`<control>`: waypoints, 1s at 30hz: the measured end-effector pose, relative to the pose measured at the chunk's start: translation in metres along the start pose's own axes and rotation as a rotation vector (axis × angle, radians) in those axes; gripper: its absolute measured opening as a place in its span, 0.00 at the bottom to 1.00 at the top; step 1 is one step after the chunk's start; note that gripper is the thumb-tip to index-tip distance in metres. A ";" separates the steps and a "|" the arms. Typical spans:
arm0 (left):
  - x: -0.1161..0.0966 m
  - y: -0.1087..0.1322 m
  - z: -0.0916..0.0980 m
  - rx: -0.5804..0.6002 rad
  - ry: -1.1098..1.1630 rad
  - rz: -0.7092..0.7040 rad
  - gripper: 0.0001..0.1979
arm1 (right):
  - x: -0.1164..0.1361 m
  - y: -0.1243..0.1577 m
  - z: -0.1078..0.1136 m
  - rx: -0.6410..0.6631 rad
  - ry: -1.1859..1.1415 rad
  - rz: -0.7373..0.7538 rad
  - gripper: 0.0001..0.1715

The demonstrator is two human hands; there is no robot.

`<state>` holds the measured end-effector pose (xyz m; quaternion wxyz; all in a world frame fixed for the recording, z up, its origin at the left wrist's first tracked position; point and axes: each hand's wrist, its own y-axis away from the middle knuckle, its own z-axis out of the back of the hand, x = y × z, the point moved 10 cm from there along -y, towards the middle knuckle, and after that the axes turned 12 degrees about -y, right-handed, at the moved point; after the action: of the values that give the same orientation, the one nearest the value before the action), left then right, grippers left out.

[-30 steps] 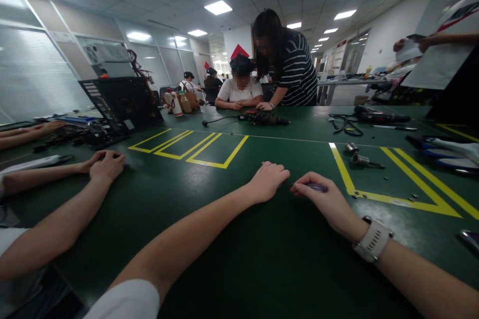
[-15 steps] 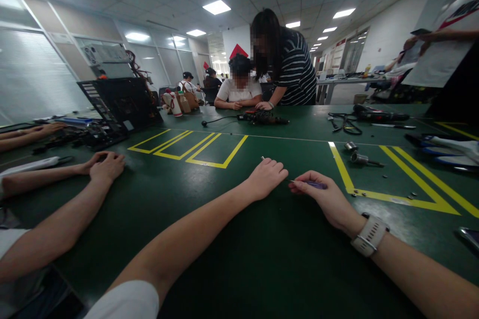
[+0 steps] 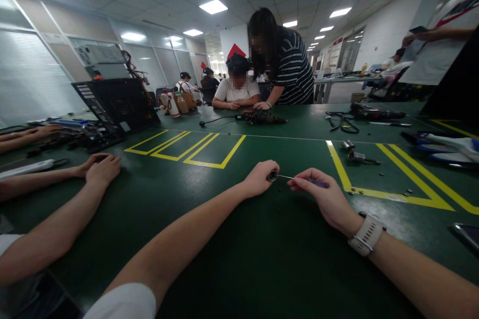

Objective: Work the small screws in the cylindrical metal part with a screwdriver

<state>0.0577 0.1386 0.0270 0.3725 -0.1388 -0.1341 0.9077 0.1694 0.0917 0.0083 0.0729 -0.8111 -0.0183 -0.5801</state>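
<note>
My left hand is closed around a small round metal part, held just above the green table. My right hand, with a white watch at the wrist, pinches a thin screwdriver with a purple handle. Its slim shaft points left and its tip meets the metal part. Both hands sit close together near the table's middle.
A neighbour's two arms rest on the table at my left. Yellow tape boxes mark the surface. Small metal parts and loose screws lie at the right. A black computer case stands far left. People work at the far edge.
My left hand turned and lifted, and the round metal part now shows in its fingers. The screwdriver tip now touches that part. The right hand barely shifted.
</note>
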 end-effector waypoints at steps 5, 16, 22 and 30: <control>-0.012 0.000 -0.002 0.027 -0.056 -0.077 0.05 | 0.001 0.002 -0.006 0.022 0.060 0.023 0.11; -0.023 0.001 -0.004 0.076 -0.214 -0.102 0.06 | 0.002 -0.001 -0.004 0.025 0.083 0.017 0.09; -0.022 0.000 -0.005 0.088 -0.215 -0.079 0.04 | 0.002 -0.001 0.000 0.000 0.077 0.007 0.08; -0.022 0.000 -0.004 0.058 -0.200 -0.100 0.07 | 0.010 0.002 0.001 -0.039 0.089 0.050 0.07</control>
<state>0.0745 0.1236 0.0269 0.4057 -0.0299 -0.1511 0.9009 0.1738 0.0893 0.0168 0.0721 -0.7860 0.0166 -0.6138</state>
